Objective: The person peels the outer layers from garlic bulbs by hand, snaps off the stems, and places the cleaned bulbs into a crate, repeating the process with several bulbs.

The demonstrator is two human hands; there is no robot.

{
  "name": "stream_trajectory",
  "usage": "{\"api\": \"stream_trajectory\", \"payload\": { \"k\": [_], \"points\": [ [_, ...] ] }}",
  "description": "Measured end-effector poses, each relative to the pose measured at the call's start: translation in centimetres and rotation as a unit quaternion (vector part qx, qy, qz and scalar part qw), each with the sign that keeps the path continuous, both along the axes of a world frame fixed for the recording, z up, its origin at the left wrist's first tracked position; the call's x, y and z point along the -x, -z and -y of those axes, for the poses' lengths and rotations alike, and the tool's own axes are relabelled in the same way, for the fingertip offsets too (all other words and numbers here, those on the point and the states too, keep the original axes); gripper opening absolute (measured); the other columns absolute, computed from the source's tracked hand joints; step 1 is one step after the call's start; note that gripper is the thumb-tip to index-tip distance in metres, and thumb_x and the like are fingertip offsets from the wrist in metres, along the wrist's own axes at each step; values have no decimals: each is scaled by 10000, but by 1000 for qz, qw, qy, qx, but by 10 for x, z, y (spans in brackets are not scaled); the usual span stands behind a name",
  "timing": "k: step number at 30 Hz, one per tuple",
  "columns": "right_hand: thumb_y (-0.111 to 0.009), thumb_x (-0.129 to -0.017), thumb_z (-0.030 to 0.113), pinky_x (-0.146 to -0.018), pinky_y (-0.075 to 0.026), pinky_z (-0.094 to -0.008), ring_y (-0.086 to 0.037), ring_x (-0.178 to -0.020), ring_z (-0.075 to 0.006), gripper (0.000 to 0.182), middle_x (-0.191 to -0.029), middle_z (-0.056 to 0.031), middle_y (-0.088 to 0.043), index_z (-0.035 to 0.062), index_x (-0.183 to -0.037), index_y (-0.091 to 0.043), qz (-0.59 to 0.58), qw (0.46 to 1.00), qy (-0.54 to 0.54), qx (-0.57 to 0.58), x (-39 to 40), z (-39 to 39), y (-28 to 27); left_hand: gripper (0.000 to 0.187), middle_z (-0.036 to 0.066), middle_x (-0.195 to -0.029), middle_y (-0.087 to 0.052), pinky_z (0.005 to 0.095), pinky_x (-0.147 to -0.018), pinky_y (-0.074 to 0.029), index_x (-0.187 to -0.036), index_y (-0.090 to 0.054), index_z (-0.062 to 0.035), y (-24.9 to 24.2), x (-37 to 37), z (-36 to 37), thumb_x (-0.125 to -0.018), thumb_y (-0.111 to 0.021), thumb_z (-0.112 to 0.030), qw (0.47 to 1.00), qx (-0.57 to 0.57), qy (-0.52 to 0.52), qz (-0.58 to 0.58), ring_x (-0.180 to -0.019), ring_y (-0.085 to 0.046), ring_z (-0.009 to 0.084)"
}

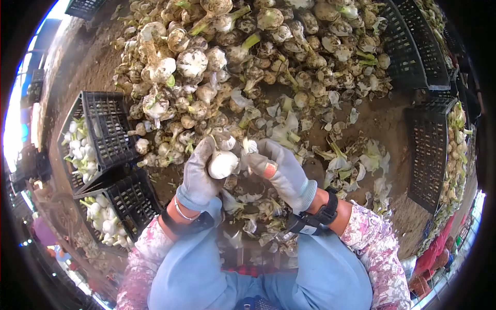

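A white garlic bulb (223, 164), its outer skin peeled to a clean surface, sits in the fingers of my left hand (199, 168), which wears a soiled pale glove. Close to its right, my gloved right hand (279, 168) pinches a whitish strip of garlic skin (250, 146) between thumb and fingers. An orange-red patch shows on the right thumb. Both hands are held above the ground in front of my knees. Just beyond them lies a large heap of dirty, unpeeled garlic (192, 63), some bulbs with green stem stubs.
Two black crates (109, 129) with cleaned white garlic (106, 219) stand at the left. More black crates (428, 155) line the right side, one beside stemmed garlic (457, 144). Loose peeled skins (369, 160) litter the soil between my knees and the heap.
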State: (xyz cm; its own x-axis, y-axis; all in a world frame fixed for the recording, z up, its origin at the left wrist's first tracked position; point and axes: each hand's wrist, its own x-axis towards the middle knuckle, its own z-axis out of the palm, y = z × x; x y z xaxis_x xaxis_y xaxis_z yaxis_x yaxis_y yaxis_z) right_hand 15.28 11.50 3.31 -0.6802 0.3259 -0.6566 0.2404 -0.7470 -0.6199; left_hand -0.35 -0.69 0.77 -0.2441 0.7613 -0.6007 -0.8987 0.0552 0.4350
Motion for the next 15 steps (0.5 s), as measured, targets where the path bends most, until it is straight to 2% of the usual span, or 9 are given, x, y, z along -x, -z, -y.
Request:
{"api": "stream_trajectory", "payload": {
  "k": [2,4,5,7,8,9,12,13,15],
  "points": [
    [-779,-853,239,-745,-509,-236,-593,-847,-80,383,-982,-22,-646,21,-1115,-604,-26,997,20,-66,9,6,-7,365,117,-1127,-653,375,-904,-530,-1200,-577,-41,-1,-5,-4,-1041,-430,-334,1000,11,-7,2,-1037,-638,239],
    [-801,-832,185,-754,-514,-236,-600,-867,-80,378,-988,-24,-644,20,-1110,-605,-40,985,17,-165,12,16,-5,349,97,-1113,-658,372,-908,-525,-1177,-589,-53,3,-2,-2,-1031,-458,-342,999,19,-20,27,-1036,-636,233],
    [-817,-806,132,-783,-525,-256,-614,-912,-91,421,-992,-30,-637,21,-1150,-601,-52,994,16,-95,8,16,-2,342,86,-1106,-660,370,-909,-523,-1165,-596,-59,6,0,-1,-1026,-473,-346,999,23,-29,39,-1036,-635,229],
    [-817,-801,109,-788,-539,-267,-620,-927,-100,422,-1002,-38,-628,29,-1155,-602,-85,969,16,-233,1,14,11,310,66,-1045,-677,372,-866,-531,-1089,-623,-84,-7,1,-10,-1006,-522,-365,989,16,-62,131,-989,-647,234],
    [-817,-798,98,-790,-546,-272,-622,-934,-105,423,-1007,-42,-624,33,-1157,-602,-100,949,17,-300,-1,15,14,309,68,-1028,-679,377,-847,-535,-1074,-626,-88,-6,2,-9,-1003,-526,-371,991,39,-45,123,-973,-650,239],
    [-809,-787,128,-797,-541,-344,-648,-926,-184,395,-999,-60,-613,71,-1126,-615,-102,935,23,-340,3,12,3,308,70,-1012,-682,381,-828,-538,-1058,-629,-91,-5,2,-10,-999,-531,-377,991,61,-28,115,-957,-653,244],
    [-776,-761,132,-795,-500,-404,-637,-907,-264,369,-982,-78,-614,102,-1096,-622,-105,769,-66,-627,9,1,8,347,86,-977,-685,429,-790,-543,-1026,-634,-76,2,3,-9,-989,-531,-405,982,64,-56,166,-902,-662,277],
    [-734,-747,167,-780,-459,-421,-611,-896,-299,323,-967,-77,-613,126,-1049,-627,-95,732,-75,-671,7,0,14,376,93,-974,-684,447,-804,-541,-1035,-638,-62,1,7,-10,-987,-524,-417,976,58,-65,200,-900,-659,284],
    [-724,-759,175,-764,-463,-411,-611,-877,-277,277,-953,-67,-614,128,-1013,-622,-116,730,-136,-660,7,1,18,376,95,-935,-675,466,-790,-535,-1006,-634,-58,-4,13,-10,-985,-519,-415,979,-13,-31,202,-866,-642,277]
  ]
}}
